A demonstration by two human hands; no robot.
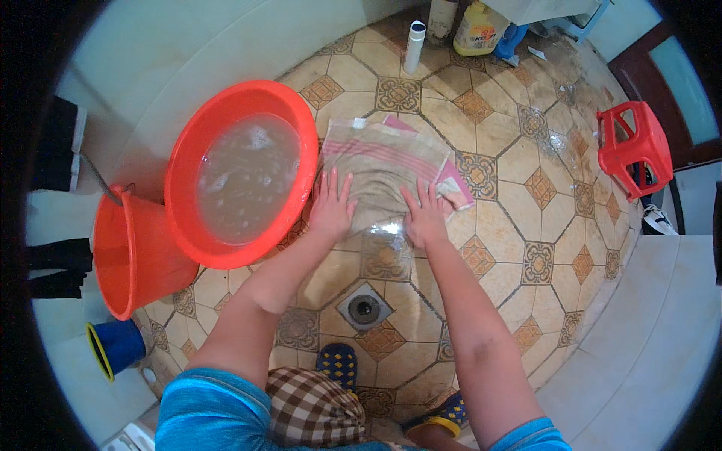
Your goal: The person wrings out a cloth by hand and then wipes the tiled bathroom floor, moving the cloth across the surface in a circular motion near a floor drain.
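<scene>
A wet beige towel with pink stripes (383, 155) lies spread on the tiled floor, partly over a pink-edged cloth (459, 189) that shows at its right side and top. My left hand (333, 206) rests flat on the towel's near left edge with the fingers apart. Flat on its near right part lies my right hand (424, 217), fingers also spread. Small folds run across the towel between the two hands. Left of it stands a red plastic basin (307, 186) holding cloudy, sudsy water.
Beside the basin are a red bucket (158, 256) and a small blue bucket (121, 346). A floor drain (364, 307) lies before my feet. A white bottle (414, 48) and a yellow jug (476, 34) stand beyond; a red plastic stool (640, 146) is at right.
</scene>
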